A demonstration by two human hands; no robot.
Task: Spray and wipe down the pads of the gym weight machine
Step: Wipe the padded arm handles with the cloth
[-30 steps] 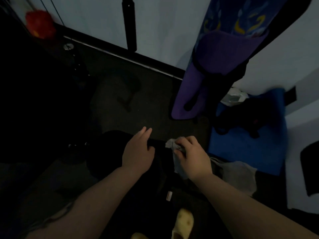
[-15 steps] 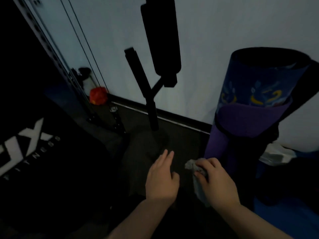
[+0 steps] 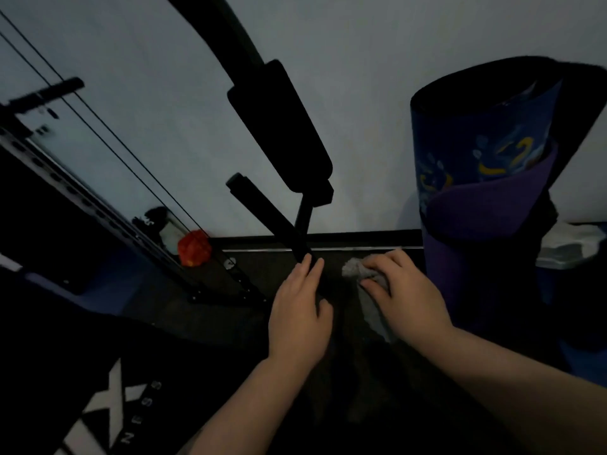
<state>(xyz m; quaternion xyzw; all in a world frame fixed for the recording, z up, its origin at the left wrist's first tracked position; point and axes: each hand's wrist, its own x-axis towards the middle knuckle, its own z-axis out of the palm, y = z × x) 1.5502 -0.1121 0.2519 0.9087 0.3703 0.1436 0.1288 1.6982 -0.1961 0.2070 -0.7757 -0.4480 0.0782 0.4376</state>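
The right hand (image 3: 405, 298) is curled around a crumpled grey cloth (image 3: 365, 284), thumb and fingers pinching it, with part of the cloth hanging below the palm. The left hand (image 3: 300, 315) is beside it with fingers straight and together, palm down, holding nothing; whether it touches the dark surface under it is too dim to tell. Just beyond the left fingertips rises a black metal post that forks into a short bar and a long black padded machine pad (image 3: 279, 126), tilted against the pale wall. To the right stands an upright rolled blue and purple exercise mat (image 3: 486, 178). A small red object (image 3: 193, 247) lies on the floor near the machine's frame at left.
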